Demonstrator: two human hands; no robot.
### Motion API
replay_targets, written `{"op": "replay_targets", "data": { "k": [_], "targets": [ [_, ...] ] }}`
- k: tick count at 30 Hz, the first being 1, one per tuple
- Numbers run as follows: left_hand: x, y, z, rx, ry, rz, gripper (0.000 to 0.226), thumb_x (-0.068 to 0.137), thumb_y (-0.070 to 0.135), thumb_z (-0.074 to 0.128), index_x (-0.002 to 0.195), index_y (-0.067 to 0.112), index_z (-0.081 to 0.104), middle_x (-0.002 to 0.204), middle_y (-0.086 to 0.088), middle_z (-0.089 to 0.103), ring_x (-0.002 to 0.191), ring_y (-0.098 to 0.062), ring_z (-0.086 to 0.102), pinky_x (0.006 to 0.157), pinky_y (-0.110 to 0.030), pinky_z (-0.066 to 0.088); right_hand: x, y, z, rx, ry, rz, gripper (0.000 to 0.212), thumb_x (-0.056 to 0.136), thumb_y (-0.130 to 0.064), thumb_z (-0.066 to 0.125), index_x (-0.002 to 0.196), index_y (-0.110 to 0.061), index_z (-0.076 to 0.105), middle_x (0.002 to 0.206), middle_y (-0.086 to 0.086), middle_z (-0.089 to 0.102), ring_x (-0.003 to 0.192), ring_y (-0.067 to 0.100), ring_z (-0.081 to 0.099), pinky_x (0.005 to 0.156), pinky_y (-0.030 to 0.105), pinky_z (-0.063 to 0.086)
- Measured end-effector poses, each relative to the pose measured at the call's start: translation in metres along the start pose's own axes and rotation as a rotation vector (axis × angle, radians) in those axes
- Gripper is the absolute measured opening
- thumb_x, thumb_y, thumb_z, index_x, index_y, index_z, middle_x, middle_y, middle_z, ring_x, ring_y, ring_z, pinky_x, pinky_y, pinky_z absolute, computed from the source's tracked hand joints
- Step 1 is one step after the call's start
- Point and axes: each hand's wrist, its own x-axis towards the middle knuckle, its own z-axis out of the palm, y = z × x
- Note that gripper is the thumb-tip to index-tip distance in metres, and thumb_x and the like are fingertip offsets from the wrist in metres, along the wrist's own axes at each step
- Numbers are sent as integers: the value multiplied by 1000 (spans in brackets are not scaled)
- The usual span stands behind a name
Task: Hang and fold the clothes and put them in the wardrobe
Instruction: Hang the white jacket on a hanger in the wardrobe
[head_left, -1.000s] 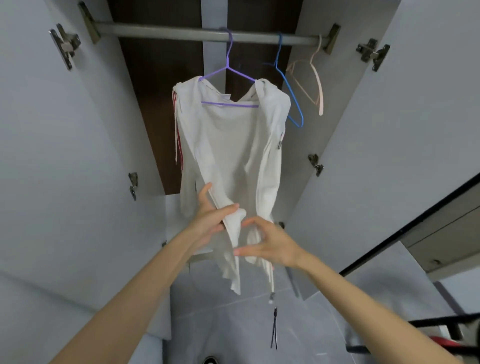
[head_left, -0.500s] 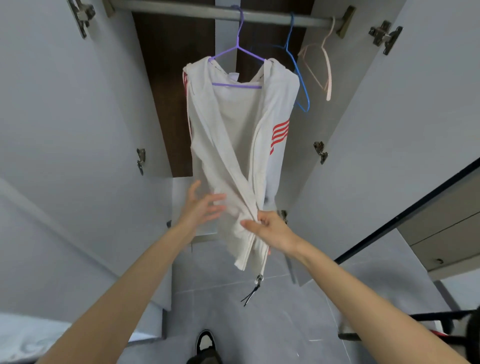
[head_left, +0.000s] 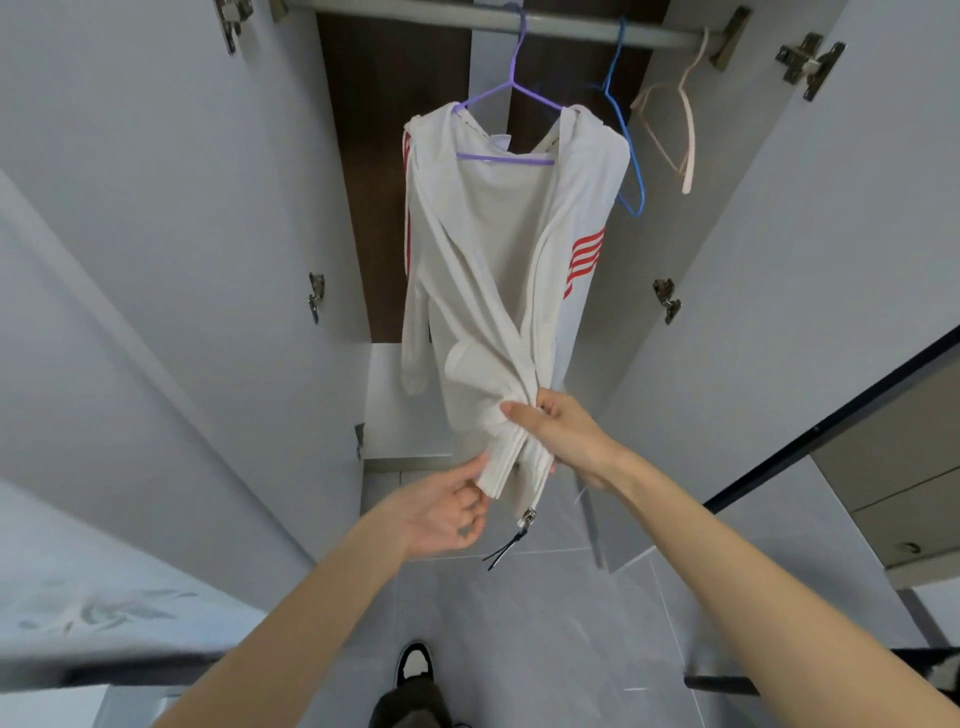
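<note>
A white zip jacket (head_left: 488, 270) with red stripes on its sleeves hangs on a purple hanger (head_left: 506, 98) from the grey wardrobe rail (head_left: 571, 26). My right hand (head_left: 558, 439) grips both front edges of the jacket bunched together near the hem. My left hand (head_left: 441, 512) is lower, its fingertips pinching the bottom hem corner. A metal zip slider with a dark pull cord (head_left: 511, 543) dangles below the hem.
An empty blue hanger (head_left: 626, 150) and an empty pink hanger (head_left: 683, 130) hang on the rail to the right. Both white wardrobe doors (head_left: 156, 234) stand open beside the jacket. Grey floor tiles (head_left: 519, 613) and my shoe (head_left: 415, 660) lie below.
My left hand has dropped from the jacket's left side to the hem corner. My right hand has gathered the front edges tighter. The camera tilted down a little.
</note>
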Motion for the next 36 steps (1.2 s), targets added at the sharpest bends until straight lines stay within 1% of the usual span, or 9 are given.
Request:
{"op": "replay_targets", "data": {
  "k": [6,8,12,15,18,24,31,34,36],
  "targets": [
    [-14,-5,5,-85,76,265,23,64,12,75,84,11,64,73,2,64,66,-6,53,62,-17,51,-12,-1,-1,-64,94,-8,31,86,-40,68,95,-15,52,56,0,47,41,8,45,39,19,40],
    [-21,-5,6,29,88,379,16,74,13,71,88,14,64,75,4,67,65,-5,58,72,-19,51,-16,-3,2,-53,145,-52,39,84,-39,71,103,-18,44,71,8,54,45,11,50,40,23,43],
    [-39,2,8,370,143,642,20,91,10,59,111,7,62,114,-11,68,104,-20,64,97,-32,50,-19,-11,9,19,156,-136,58,88,-24,68,126,-24,25,114,23,54,62,22,58,48,32,52],
    [-47,2,10,622,209,734,18,92,8,59,110,7,59,116,-18,65,105,-25,63,98,-39,49,-18,-20,14,67,145,-148,64,87,-12,68,124,-30,18,112,22,52,50,11,60,48,31,54],
    [-48,0,11,750,235,764,23,91,8,60,114,4,57,110,-16,67,96,-24,64,90,-40,50,-15,-26,24,60,209,-186,55,88,-16,68,119,-30,24,104,15,52,39,9,58,44,24,50],
    [-58,7,9,405,20,665,28,90,13,60,116,5,61,111,-10,71,103,-23,68,88,-34,55,-7,-33,46,28,300,-249,34,88,-26,68,105,-23,38,87,8,64,45,15,62,54,22,50],
    [-58,22,1,398,192,698,24,80,-1,70,104,2,65,94,-13,74,84,-20,72,68,-23,57,-7,-37,43,418,96,-102,20,100,-14,49,118,-12,40,77,11,59,58,15,66,63,28,59],
    [-58,28,-5,312,179,667,20,82,-3,68,101,2,65,98,-15,72,83,-20,72,69,-23,57,-14,-33,38,452,119,-44,10,102,-20,45,99,-13,38,77,13,67,57,20,66,58,29,57],
    [-58,31,-8,316,160,650,20,82,-2,68,101,2,65,100,-16,71,83,-19,71,69,-22,56,-23,-22,34,235,110,68,29,101,-32,45,83,-10,44,64,10,66,50,18,63,53,29,56]
  ]
}}
